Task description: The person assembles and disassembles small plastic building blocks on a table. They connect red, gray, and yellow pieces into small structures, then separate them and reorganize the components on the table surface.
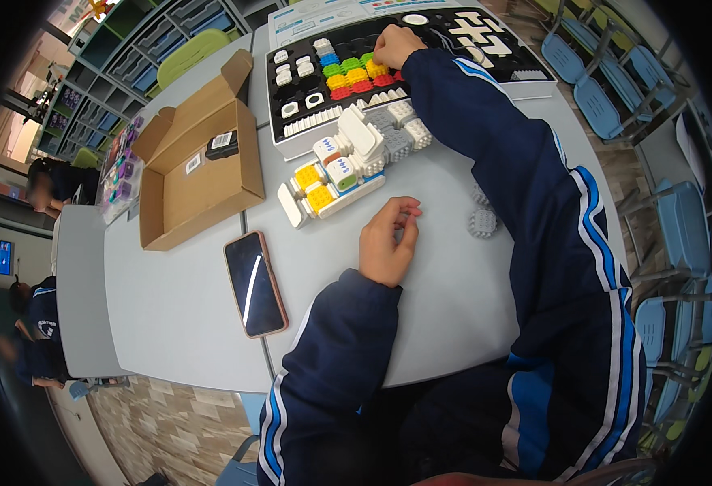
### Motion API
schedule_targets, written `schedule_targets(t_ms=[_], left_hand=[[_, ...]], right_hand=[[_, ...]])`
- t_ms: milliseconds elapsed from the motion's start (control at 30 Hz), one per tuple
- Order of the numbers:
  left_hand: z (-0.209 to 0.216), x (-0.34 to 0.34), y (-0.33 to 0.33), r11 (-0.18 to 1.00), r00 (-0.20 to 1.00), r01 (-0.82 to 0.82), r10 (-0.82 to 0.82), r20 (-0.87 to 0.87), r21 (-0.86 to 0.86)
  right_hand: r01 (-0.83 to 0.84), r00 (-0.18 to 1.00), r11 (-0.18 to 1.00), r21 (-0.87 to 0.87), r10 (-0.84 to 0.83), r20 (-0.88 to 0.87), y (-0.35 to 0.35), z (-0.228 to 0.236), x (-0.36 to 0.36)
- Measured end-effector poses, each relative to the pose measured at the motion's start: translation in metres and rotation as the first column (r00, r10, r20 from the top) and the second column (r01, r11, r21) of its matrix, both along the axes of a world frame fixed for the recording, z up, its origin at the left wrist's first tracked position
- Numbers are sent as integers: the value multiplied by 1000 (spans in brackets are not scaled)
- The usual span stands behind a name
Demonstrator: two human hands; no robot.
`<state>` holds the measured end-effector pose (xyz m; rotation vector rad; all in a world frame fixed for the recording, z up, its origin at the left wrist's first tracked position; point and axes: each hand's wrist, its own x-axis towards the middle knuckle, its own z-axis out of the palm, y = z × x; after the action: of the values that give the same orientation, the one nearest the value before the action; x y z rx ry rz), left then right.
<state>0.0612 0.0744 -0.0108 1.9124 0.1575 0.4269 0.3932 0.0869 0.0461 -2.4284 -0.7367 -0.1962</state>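
Note:
My right hand (396, 49) reaches into the black-lined kit tray (295, 50), its fingers bent down together at the right end of the green, yellow and red building blocks (357, 74). Its fingertips are partly hidden, so what they grip does not show. My left hand (388, 241) rests on the table, fingers loosely curled and apart, holding nothing. Just beyond it lies an assembled block model (338, 170) in white, yellow and grey, with a raised white piece and touching the tray's front edge. Two loose grey round studded blocks (482, 223) lie beside my right sleeve.
An opened cardboard box (202, 178) stands left of the model, with a small black packet inside. A phone (255, 283) lies face up near the front edge. A bag of purple parts (121, 174) sits at far left. Blue chairs (599, 105) stand on the right; people are at left.

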Motion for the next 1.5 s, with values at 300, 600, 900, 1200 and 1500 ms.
schedule_targets(t_ms=[300, 600, 900, 1200, 1500], left_hand=[[-1, 1, -1, 1000, 1000, 4, -4, 6, -28], [2, 0, 0, 999, 1000, 9, -10, -19, -40], [2, 0, 0, 1000, 1000, 19, -20, -19, -6], [1, 1, -2, 1000, 999, 29, -29, 20, -8], [3, -4, -3, 987, 957, -150, 160, 243, -58]], right_hand=[[-5, 999, 999, -52, 3, -41, 5, -8, 9], [18, 999, 998, -55, -20, -40, 5, -9, 4], [69, 997, 994, -87, -71, -24, 5, -8, -2], [-143, 980, 988, -56, 150, 133, -24, 20, -34], [-504, 853, 863, 20, 502, -143, -93, 42, -99]])
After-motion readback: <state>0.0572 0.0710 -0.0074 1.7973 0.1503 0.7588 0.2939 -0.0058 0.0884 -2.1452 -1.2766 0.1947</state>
